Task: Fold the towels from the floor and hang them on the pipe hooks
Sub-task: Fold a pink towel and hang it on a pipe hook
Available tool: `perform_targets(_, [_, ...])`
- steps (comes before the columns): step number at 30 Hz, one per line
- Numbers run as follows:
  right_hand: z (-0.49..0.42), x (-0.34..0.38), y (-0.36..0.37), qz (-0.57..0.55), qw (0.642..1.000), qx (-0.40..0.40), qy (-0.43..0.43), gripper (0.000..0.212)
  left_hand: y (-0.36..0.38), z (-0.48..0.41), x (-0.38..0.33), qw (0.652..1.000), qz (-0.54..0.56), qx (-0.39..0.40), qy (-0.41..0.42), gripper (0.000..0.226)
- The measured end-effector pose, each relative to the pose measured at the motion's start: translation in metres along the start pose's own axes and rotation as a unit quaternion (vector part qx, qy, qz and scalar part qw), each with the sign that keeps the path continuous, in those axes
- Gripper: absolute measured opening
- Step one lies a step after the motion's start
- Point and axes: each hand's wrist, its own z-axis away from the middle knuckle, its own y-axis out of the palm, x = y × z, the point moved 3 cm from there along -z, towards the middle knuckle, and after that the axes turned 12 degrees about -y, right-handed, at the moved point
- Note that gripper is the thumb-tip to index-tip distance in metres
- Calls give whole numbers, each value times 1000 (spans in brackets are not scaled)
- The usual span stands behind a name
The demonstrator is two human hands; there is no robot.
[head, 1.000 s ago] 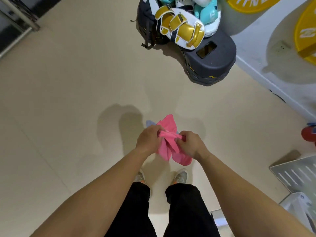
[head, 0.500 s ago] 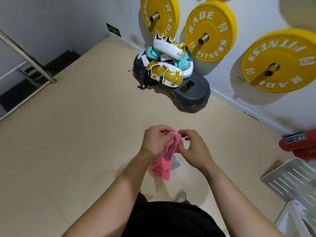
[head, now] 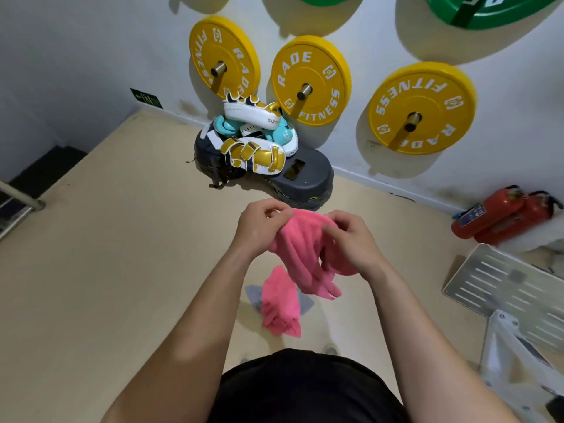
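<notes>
Two hands work one pink towel point(head: 300, 251), soft, fleecy and bunched, held up above the floor point(head: 122, 239). The left hand point(head: 259, 230) pinches its top edge with curled fingers and the right hand point(head: 354, 242) grips the other side, probably hunting for corners to fold. More pink cloth point(head: 279, 303) shows below, hanging or lying, I cannot tell which, over a grey cloth point(head: 306, 303).

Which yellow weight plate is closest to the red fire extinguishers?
The rightmost yellow plate, just above the extinguishers; the other two hang further left, by the boxing pads.
</notes>
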Motion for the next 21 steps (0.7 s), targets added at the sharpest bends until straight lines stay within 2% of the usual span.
perform_targets(2, [-5, 9, -6, -9, 1000, -5, -9, 27, 2, -1, 6, 1000, 17, 18, 8, 8])
perform_targets(6, [-17, 36, -13, -9, 999, 37, -30, 28, 8, -2, 21, 997, 36, 68, 19, 5])
perform_targets(8, [-24, 47, -14, -9, 998, 63, -30, 23, 14, 0, 29, 994, 49, 100, 8, 20])
perform_targets(9, [-28, 51, -14, -6, 997, 74, -28, 21, 17, 1, 33, 994, 62, 88, -4, 33])
perform_targets(11, [-34, 56, -15, 3, 996, 85, -27, 16, 18, 5, 37, 997, 80, -9, -13, 47])
perform_targets(13, [-40, 57, -14, 7, 996, 81, -24, 14, 17, 10, 33, 993, 64, -99, 21, 39])
perform_targets(15, [-45, 54, -12, 3, 998, 66, -10, 13, 17, 13, 23, 988, 22, -118, 94, 27])
perform_targets(18, [-51, 45, -7, -10, 999, 27, 23, 13, 27, 19, 12, 984, -9, -64, 167, 17])
perform_targets(21, [-54, 37, -6, 9, 999, -9, 44, 16, 41, 24, 15, 990, 17, 19, 135, 27])
